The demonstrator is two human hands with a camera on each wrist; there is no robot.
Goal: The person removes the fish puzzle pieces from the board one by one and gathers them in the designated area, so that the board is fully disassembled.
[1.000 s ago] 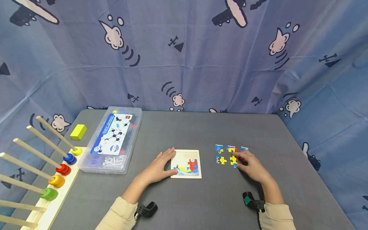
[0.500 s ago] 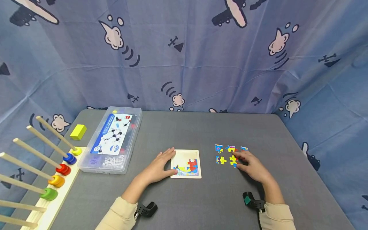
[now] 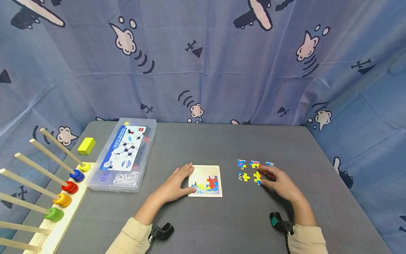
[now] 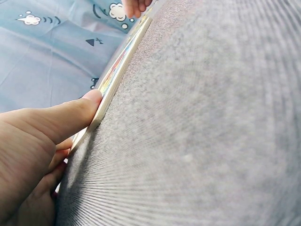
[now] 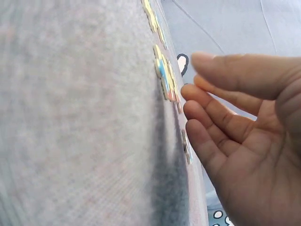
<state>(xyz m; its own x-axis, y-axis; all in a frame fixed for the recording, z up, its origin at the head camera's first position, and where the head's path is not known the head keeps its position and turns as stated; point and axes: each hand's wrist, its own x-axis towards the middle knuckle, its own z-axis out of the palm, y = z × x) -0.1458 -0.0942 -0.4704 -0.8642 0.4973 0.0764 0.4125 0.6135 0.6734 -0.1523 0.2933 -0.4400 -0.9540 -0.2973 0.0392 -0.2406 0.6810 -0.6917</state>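
Observation:
A square wooden puzzle tray (image 3: 205,170) lies mid-table, its lower part filled with colourful pieces, a red one among them. My left hand (image 3: 172,184) rests at its left side, the thumb on the lower left edge and the straight fingers along the side. Further right lie several loose jigsaw pieces, including a yellow and blue piece (image 3: 258,177) and a blue-cornered piece (image 3: 241,164). Just over the right end of this group hovers my right hand (image 3: 280,183), thumb and fingers apart. In the right wrist view nothing shows between its fingertips (image 5: 193,92), close above the pieces (image 5: 165,77).
On the left stands a wooden peg rack (image 3: 68,215) with coloured rings. A clear plastic case (image 3: 147,162) with a molecule label lies beside it. Behind the rack is a yellow block (image 3: 86,145). A printed blue curtain (image 3: 222,88) hangs beyond the grey table (image 3: 190,141).
My right hand has shifted slightly to the right, its fingertips drawing back from the pieces. My left hand and the tray have stayed put.

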